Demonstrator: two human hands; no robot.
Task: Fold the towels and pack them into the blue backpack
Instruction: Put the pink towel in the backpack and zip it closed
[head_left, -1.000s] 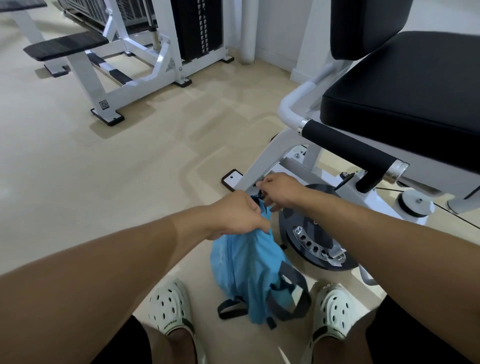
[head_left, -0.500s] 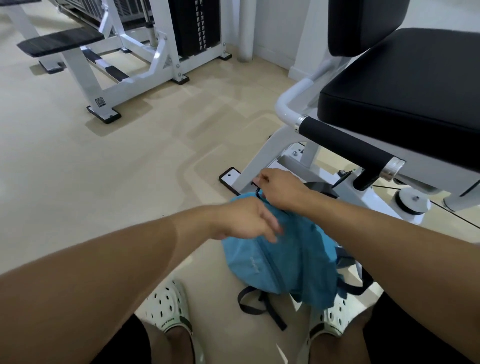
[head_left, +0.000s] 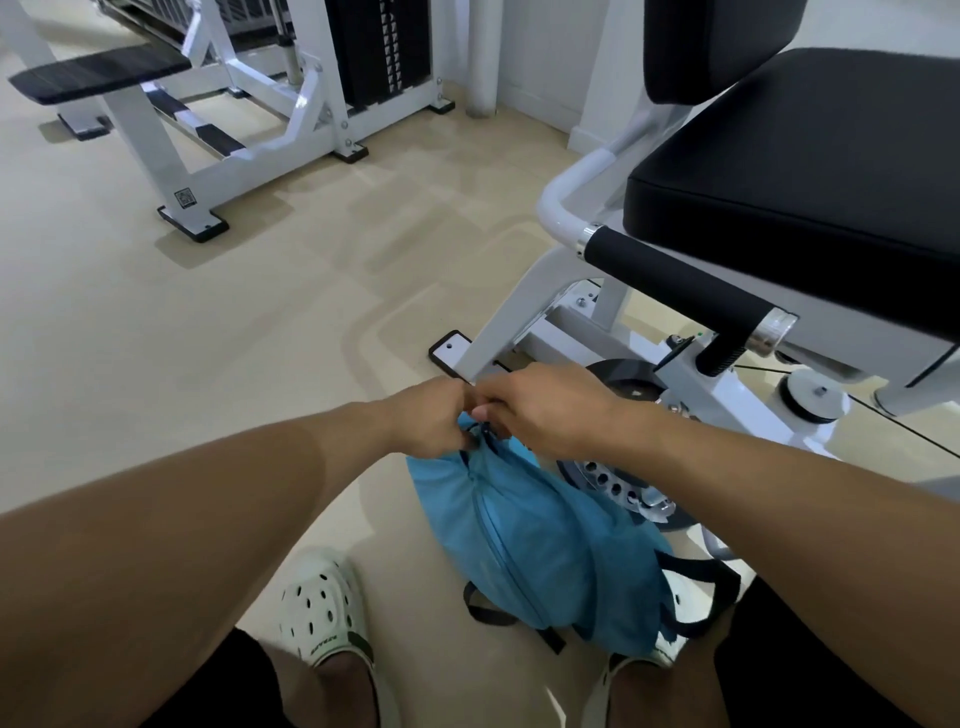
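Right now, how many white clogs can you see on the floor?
2. The left clog shows fully beside the blue backpack. The right clog is mostly hidden under it.

Single head-worn view, downward and forward, close over the floor (head_left: 218, 332).

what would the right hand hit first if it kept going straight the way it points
The right hand points leftward and already touches the left hand at the top of the blue backpack, so it would meet that hand first. Past it only bare floor shows, though depth is unclear.
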